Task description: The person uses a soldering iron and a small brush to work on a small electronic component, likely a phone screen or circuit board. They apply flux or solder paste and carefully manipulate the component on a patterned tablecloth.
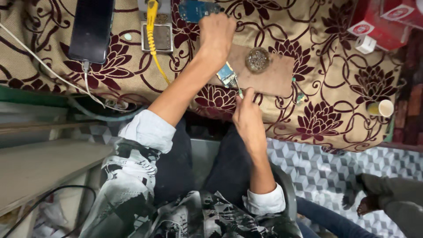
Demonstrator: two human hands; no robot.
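Observation:
A small blue circuit board [226, 74] lies on a brown wooden board [273, 79] on the patterned cloth. My right hand [247, 118] pinches a thin green-tipped tool [238, 91] whose tip touches that circuit board. My left hand [216, 34] reaches over the wooden board with its fingers curled and its back to the camera, right beside a larger blue circuit board [194, 9]. Whether it grips that board is hidden. A round tin of metal wool [257, 59] sits on the wooden board just right of my left wrist.
A black phone [91, 28] with a cable lies at the upper left. Beside it are a yellow cable [152, 26] and a square metal tray [157, 37]. Red boxes [387, 20] and a paper cup [384, 108] are at the right. Another person's foot [366, 205] rests on the tiled floor.

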